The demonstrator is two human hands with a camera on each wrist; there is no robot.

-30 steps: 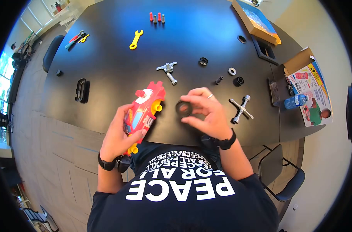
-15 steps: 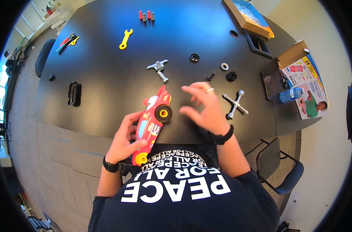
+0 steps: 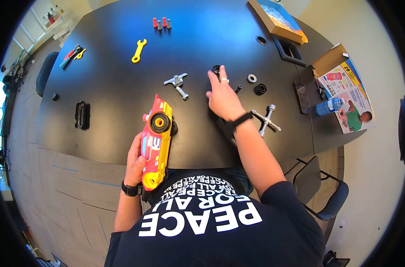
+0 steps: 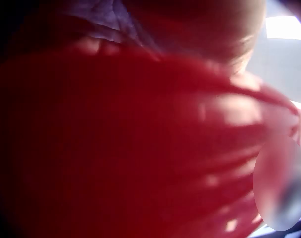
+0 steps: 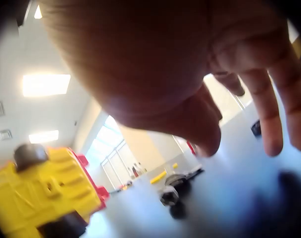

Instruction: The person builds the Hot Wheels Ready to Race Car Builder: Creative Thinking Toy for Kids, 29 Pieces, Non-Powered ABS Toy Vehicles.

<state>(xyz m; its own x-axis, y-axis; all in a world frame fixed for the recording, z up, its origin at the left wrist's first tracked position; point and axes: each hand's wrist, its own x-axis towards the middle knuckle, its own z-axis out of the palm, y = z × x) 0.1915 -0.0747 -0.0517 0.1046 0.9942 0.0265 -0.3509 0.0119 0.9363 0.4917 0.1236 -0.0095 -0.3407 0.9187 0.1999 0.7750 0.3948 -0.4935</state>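
Note:
The left hand (image 3: 135, 162) grips a red and yellow toy car (image 3: 154, 149) on its side near the table's front edge. A black tire with a yellow hub (image 3: 160, 122) faces up near one end; the lower wheel mount is bare yellow. In the right wrist view the car's yellow underside (image 5: 46, 188) shows. The right hand (image 3: 225, 100) reaches over the table, fingers extended and holding nothing visible, fingertips beside a black ring (image 3: 216, 69); whether they touch is unclear. Red plastic fills most of the left wrist view (image 4: 116, 139).
Silver winged tool (image 3: 177, 81), yellow wrench (image 3: 139, 50), cross-shaped wrench (image 3: 266, 120), grey ring (image 3: 252, 78) and black cylinder (image 3: 260, 89) lie on the table (image 3: 113, 107). Red and grey pegs (image 3: 164, 22) stand at the back. A bottle (image 3: 329, 107) and boxes (image 3: 282, 22) are at right.
The right hand put a black tire on the car, let go and moved forward to the black ring. The left hand has turned the car, showing its yellow side.

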